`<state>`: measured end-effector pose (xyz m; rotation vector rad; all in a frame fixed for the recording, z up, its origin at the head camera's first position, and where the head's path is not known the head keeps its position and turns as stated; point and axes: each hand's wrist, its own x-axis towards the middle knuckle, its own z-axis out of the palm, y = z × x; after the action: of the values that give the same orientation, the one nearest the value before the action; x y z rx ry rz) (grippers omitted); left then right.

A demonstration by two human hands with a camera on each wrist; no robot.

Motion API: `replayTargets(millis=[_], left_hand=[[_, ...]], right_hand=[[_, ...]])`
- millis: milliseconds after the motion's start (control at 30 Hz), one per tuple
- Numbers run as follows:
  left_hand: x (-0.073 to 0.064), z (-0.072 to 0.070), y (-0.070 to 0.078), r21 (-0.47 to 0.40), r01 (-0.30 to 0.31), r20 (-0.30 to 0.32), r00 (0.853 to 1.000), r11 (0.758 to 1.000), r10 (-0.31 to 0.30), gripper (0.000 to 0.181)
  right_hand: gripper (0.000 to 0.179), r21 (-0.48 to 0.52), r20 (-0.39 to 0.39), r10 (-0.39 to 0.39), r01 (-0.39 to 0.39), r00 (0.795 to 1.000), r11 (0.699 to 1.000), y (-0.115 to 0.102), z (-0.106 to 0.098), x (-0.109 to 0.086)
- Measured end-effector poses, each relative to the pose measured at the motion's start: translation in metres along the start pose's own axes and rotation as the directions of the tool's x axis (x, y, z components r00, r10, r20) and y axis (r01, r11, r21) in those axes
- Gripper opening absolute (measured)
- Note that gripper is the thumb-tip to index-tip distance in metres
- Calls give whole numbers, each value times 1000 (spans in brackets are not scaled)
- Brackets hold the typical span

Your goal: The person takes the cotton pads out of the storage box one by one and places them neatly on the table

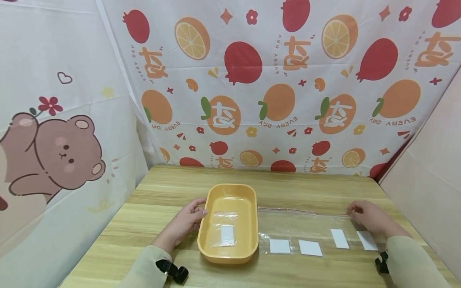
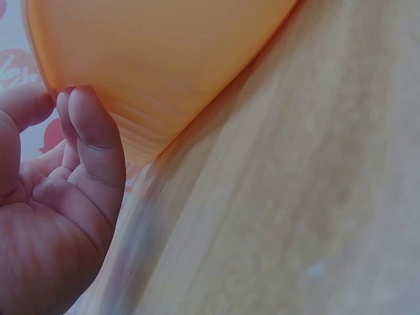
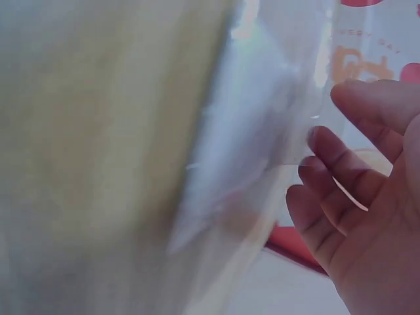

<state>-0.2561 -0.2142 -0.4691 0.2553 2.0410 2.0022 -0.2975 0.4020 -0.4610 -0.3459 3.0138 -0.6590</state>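
Observation:
A yellow plastic tray (image 1: 203,240) stands on the table, and my left hand (image 1: 185,224) grips its left rim. In the left wrist view the fingertips (image 2: 92,115) lie against the tray's wall (image 2: 170,72) just under the rim. Inside the tray lies a clear zip bag (image 1: 226,222) with a white card (image 1: 227,236) in it. My right hand (image 1: 369,218) is at the top edge of the rightmost zip bag, which holds a white card (image 1: 366,241). In the right wrist view that clear bag (image 3: 262,125) is blurred, and the thumb and fingers stand apart right at its edge.
Several clear zip bags (image 1: 288,224) lie in a row right of the tray, each with a white card (image 1: 279,246) inside. The wooden table (image 1: 173,184) ends at a fruit-print cloth (image 1: 241,112) behind and at light cloth walls on both sides.

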Motion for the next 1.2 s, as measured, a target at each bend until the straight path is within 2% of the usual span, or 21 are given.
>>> replayTargets(millis=[100, 233, 367, 567, 700, 967, 1200], left_hand=[[1, 0, -1, -4, 5, -6, 1000, 1000, -5, 57], [2, 0, -2, -6, 5, -13, 1000, 1000, -5, 56], [2, -1, -3, -4, -1, -12, 1000, 1000, 1, 56], [0, -1, -2, -6, -3, -13, 1000, 1000, 3, 56], [0, -1, -2, -3, -5, -9, 1000, 1000, 5, 56], [2, -1, -2, -9, -1, -9, 1000, 1000, 1, 54], [1, 0, -1, 1, -8, -2, 1000, 1000, 8, 55]], right_hand=[[16, -8, -27, 16, -16, 1000, 1000, -5, -4, 3], [18, -15, -71, -32, 31, 997, 999, -22, -12, 6], [17, -6, -79, -102, 102, 992, 995, -50, -17, 10], [17, 31, -72, -125, 127, 990, 991, -97, -15, 20], [19, 50, -57, -167, 170, 984, 984, -126, -10, 26], [16, 60, -49, -308, 310, 950, 949, -178, 10, 37], [15, 104, -72, -355, 361, 932, 927, -216, 27, 46]])
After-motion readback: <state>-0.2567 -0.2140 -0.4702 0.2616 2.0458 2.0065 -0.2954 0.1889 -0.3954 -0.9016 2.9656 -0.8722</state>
